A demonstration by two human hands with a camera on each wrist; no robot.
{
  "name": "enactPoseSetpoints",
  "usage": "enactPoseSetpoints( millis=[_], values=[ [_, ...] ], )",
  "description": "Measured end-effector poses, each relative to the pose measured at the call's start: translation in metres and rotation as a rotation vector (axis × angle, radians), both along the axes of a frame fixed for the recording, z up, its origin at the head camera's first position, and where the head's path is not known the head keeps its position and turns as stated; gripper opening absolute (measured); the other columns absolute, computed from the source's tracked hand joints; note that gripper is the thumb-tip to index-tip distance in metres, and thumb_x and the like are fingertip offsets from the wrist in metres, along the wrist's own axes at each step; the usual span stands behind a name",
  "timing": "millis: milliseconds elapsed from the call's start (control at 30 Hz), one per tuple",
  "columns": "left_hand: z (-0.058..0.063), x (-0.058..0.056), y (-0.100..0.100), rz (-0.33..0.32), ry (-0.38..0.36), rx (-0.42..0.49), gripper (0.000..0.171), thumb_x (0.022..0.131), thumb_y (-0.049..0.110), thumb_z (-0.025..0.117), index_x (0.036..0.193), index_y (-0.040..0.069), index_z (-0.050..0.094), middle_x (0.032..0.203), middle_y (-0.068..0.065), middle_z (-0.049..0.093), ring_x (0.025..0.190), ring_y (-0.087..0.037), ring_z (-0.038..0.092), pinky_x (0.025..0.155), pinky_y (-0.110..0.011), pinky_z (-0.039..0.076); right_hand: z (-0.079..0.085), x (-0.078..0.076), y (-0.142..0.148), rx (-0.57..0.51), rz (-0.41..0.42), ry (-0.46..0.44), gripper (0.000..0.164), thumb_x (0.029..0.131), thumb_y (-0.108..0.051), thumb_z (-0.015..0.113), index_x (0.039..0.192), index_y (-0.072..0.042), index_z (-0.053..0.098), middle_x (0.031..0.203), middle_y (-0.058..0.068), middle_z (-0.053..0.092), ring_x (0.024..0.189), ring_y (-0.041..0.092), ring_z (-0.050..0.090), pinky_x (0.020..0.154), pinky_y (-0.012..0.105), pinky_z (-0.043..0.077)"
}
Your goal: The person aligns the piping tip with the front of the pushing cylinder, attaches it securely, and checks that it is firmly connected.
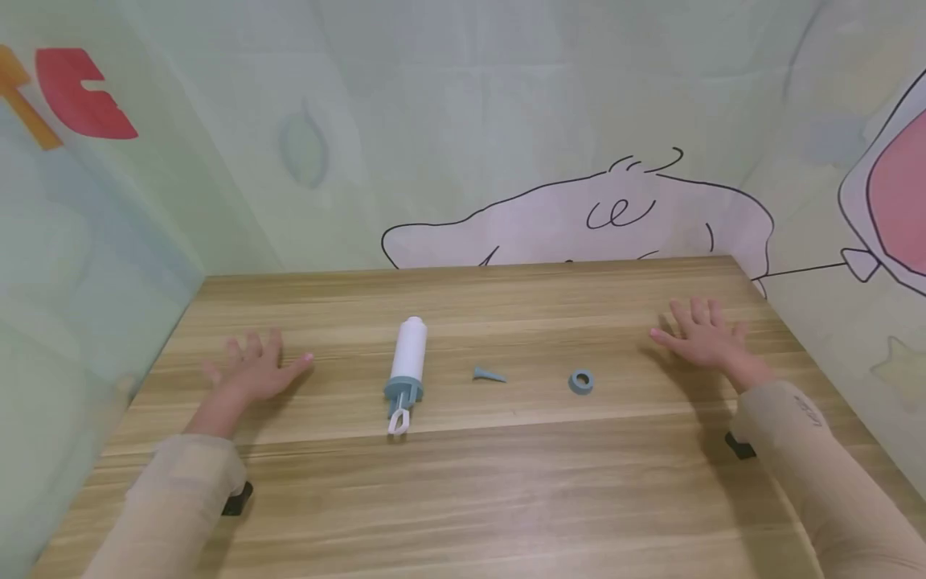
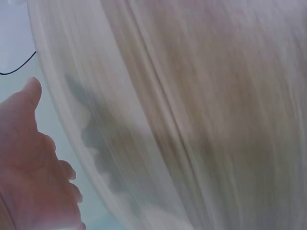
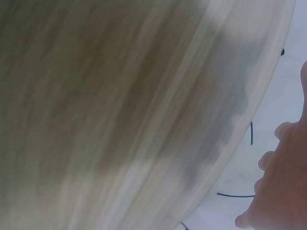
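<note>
On the wooden table lies a white syringe-like tube with a blue-grey collar and a white looped handle at its near end. To its right are a small blue-grey cone-shaped nozzle and a blue-grey ring. My left hand is spread over the table left of the tube, holding nothing. Over at the right, my right hand has its fingers spread too, with the ring nearest to it. Each wrist view shows the hand or hand above the tabletop with its shadow below.
The wood-grain table ends at a back edge against a printed cloth backdrop. Cloth also hangs along the left and right sides. Small black devices sit under both sleeves at the wrists.
</note>
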State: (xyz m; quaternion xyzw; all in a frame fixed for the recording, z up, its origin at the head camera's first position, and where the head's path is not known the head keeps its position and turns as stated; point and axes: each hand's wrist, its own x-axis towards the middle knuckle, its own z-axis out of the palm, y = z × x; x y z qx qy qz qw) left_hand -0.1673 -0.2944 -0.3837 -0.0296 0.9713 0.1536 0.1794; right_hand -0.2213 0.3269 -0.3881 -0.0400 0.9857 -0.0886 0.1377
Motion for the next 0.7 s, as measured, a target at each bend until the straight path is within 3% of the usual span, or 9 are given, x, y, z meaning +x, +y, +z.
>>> enactPoseSetpoints(
  millis=[467,700],
  values=[
    [0.000,-0.006,0.019,-0.032,0.033,-0.013,0.094,0.082,0.068,0.024,0.140,0.000,-0.005,0.137,-0.036,-0.015,0.120,-0.058,-0.018,0.082,-0.075,-0.014,0.005,-0.001,-0.024,0.010,0.056,0.048,0.087,0.082,-0.068,0.028,0.143,-0.010,0.004,0.144,0.027,-0.005,0.129,0.048,-0.009,0.090,0.071,-0.012],
    [0.004,-0.008,0.034,-0.062,0.069,-0.027,0.092,0.082,0.068,0.024,0.141,0.003,-0.005,0.139,-0.034,-0.012,0.122,-0.057,-0.017,0.083,-0.075,-0.014,0.008,0.001,-0.038,0.017,0.091,0.037,0.085,0.083,-0.066,0.028,0.143,-0.012,0.001,0.145,0.024,-0.010,0.129,0.045,-0.016,0.091,0.069,-0.014]
  ],
)
